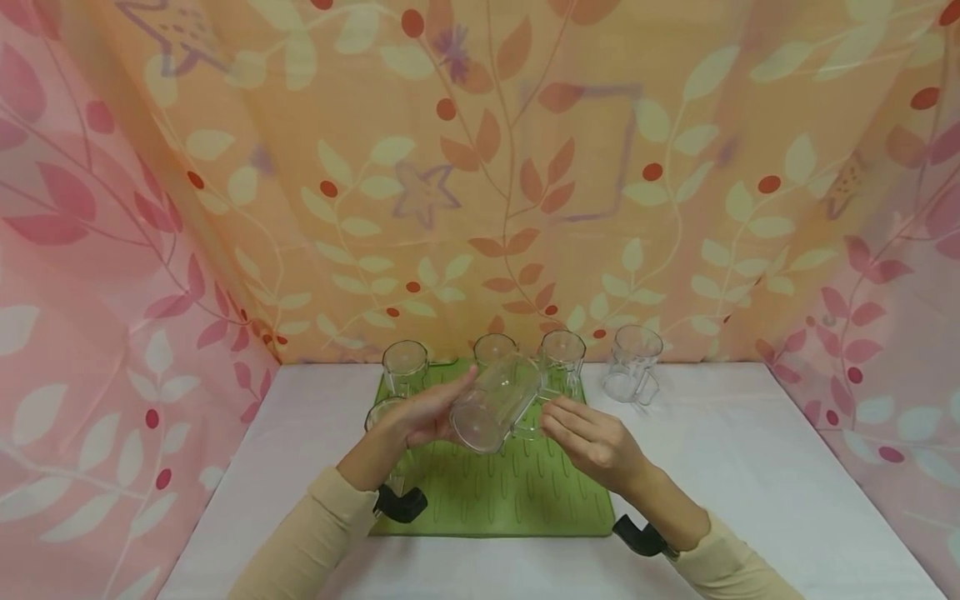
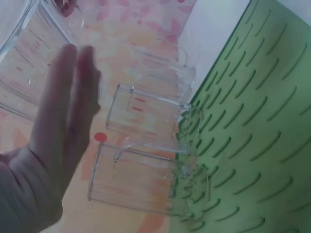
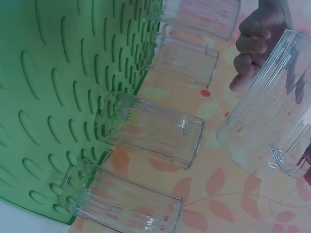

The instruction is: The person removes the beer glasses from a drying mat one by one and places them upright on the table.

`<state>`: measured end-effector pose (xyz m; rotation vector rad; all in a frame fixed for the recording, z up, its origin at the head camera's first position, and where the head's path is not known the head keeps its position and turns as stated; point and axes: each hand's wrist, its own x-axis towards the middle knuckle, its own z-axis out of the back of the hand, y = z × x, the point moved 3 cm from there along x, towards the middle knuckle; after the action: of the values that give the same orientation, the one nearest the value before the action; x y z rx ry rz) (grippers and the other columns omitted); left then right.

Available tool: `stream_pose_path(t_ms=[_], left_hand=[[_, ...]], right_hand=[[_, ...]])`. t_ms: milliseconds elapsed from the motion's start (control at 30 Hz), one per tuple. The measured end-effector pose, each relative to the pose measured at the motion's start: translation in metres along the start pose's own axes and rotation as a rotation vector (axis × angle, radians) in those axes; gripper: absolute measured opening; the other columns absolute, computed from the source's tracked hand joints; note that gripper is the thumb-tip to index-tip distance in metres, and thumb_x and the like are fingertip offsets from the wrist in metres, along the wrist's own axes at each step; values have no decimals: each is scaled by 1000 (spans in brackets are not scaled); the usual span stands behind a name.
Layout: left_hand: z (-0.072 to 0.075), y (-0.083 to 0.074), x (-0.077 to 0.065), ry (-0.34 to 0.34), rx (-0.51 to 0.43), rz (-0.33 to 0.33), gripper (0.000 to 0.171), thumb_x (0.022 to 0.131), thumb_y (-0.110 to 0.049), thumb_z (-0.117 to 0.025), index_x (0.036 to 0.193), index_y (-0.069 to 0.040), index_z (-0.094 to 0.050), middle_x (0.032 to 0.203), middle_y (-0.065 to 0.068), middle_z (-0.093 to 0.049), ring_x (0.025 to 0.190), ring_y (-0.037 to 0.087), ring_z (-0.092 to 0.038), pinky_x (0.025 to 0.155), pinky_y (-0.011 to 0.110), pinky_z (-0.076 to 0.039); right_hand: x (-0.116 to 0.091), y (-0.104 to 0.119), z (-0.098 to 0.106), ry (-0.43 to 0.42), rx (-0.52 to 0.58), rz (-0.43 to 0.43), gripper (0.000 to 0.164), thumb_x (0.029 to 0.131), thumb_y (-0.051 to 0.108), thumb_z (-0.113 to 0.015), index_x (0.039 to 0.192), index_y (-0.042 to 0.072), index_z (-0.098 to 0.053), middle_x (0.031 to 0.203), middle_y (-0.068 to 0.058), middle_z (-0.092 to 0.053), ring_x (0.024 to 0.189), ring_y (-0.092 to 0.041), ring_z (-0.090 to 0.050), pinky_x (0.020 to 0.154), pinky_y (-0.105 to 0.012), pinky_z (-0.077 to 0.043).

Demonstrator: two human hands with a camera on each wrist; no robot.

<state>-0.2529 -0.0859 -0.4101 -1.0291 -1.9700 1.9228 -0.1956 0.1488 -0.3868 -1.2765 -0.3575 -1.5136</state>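
Observation:
A clear glass mug is held tilted above the green mat. My left hand supports its side, thumb along the upper left and fingers reaching beneath. In the left wrist view, the fingers of that hand lie across the glass. At the handle, my right hand pinches with thumb and fingers; only a bit of it shows at the edge of the right wrist view. Along the mat's back edge stand three mugs: a left one, a middle one and a right one.
Another mug stands at the mat's left side, partly hidden by my left forearm. To the right, off the mat, one more mug stands on the white table. Patterned curtains enclose the back and both sides.

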Motion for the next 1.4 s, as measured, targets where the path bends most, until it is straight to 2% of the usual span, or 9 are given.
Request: stream_pose_path(t_ms=[100, 400, 667, 867, 1033, 1133, 1267, 1400], left_hand=[[-2, 0, 0, 7, -26, 20, 78, 100, -59, -34, 151, 0, -24, 144, 30, -45, 112, 33, -65, 95, 56, -53], [-2, 0, 0, -8, -72, 43, 71, 100, -51, -39, 151, -5, -21, 143, 29, -47, 95, 24, -71, 90, 51, -56], [-3, 1, -1, -35, -92, 33, 73, 99, -51, -42, 149, -2, -24, 131, 21, -60, 92, 21, -72, 91, 52, -56], [-4, 0, -3, -21, -94, 4, 82, 94, -58, -50, 151, -6, -23, 125, 17, -65, 93, 21, -72, 88, 50, -57], [-5, -1, -5, -39, -104, -3, 73, 99, -51, -43, 152, -4, -23, 138, 28, -54, 100, 22, -71, 91, 50, -56], [-6, -2, -6, -47, -125, -15, 68, 102, -45, -40, 150, -1, -24, 141, 28, -50, 103, 19, -69, 88, 44, -59], [-7, -3, -8, -50, -112, -58, 66, 102, -43, -41, 143, 9, -34, 127, 21, -63, 98, 15, -70, 78, 34, -61], [-9, -2, -11, -73, -63, -105, 64, 102, -41, -43, 137, 12, -42, 114, 11, -69, 95, 15, -69, 78, 32, -60]], right_hand=[[-1, 1, 0, 5, -4, 0, 24, 98, 5, -55, 87, -2, -75, 84, -15, -76, 75, -26, -73, 67, -34, -61], [1, 2, -1, 3, -11, 1, 23, 98, 5, -55, 87, -2, -75, 84, -15, -76, 76, -27, -73, 68, -34, -61], [3, 2, 0, -7, 16, -35, 22, 97, 6, -57, 87, -2, -74, 85, -14, -75, 77, -28, -72, 69, -32, -61], [1, 0, 0, 9, 88, -113, 21, 97, 11, -58, 92, 0, -75, 89, -13, -75, 82, -29, -72, 75, -32, -61], [1, -1, 0, 20, 132, -158, 21, 97, 16, -61, 98, 1, -75, 94, -13, -75, 87, -30, -71, 82, -31, -60], [1, -2, 0, 22, 160, -176, 24, 95, 21, -63, 99, 1, -75, 97, -13, -75, 92, -30, -70, 88, -30, -58], [-1, -3, -1, 6, 237, -235, 32, 91, 30, -66, 102, 1, -74, 100, -15, -74, 101, -28, -68, 97, -27, -54], [-4, -7, 1, -24, 370, -344, 36, 88, 32, -69, 105, 1, -73, 102, -17, -72, 110, -23, -66, 103, -22, -49]])
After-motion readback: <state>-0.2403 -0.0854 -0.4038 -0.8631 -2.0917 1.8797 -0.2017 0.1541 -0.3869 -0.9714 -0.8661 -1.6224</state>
